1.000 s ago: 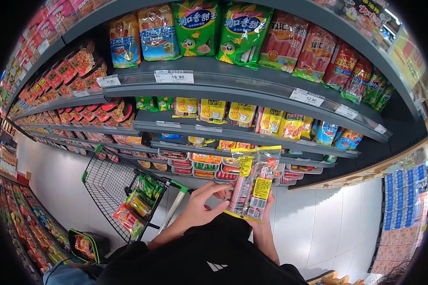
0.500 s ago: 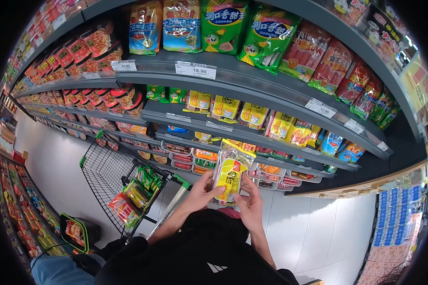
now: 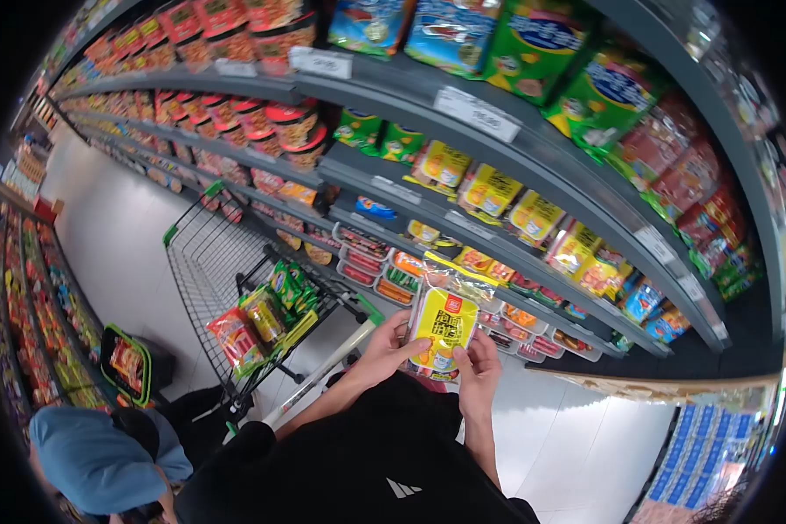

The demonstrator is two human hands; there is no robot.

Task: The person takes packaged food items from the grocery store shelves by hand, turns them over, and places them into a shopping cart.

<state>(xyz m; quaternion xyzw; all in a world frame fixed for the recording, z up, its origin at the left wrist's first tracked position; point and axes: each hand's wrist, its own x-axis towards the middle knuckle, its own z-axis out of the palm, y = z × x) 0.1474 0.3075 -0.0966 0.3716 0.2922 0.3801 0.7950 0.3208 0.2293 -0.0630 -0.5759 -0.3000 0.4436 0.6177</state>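
Observation:
A yellow-labelled sausage packet [image 3: 446, 325] with a clear top edge is held upright in front of my chest, its printed front facing me. My left hand [image 3: 395, 347] grips its left side, the thumb lying across the label. On the lower right side, my right hand [image 3: 478, 371] pinches the packet between thumb and fingers. Similar yellow packets [image 3: 491, 189] stand on the middle shelf beyond it.
A wire shopping cart [image 3: 214, 293] with several bagged snacks stands at left. Nearby are a green-rimmed basket [image 3: 148, 371] and a person in blue [image 3: 96, 458]. Stocked shelves [image 3: 393, 96] curve across the front; blue-and-white stacked goods [image 3: 699, 445] are at lower right.
The packet has been turned from its back to its yellow front, and my right hand has shifted to its lower right side. The view has swung left, and more of the person in blue shows.

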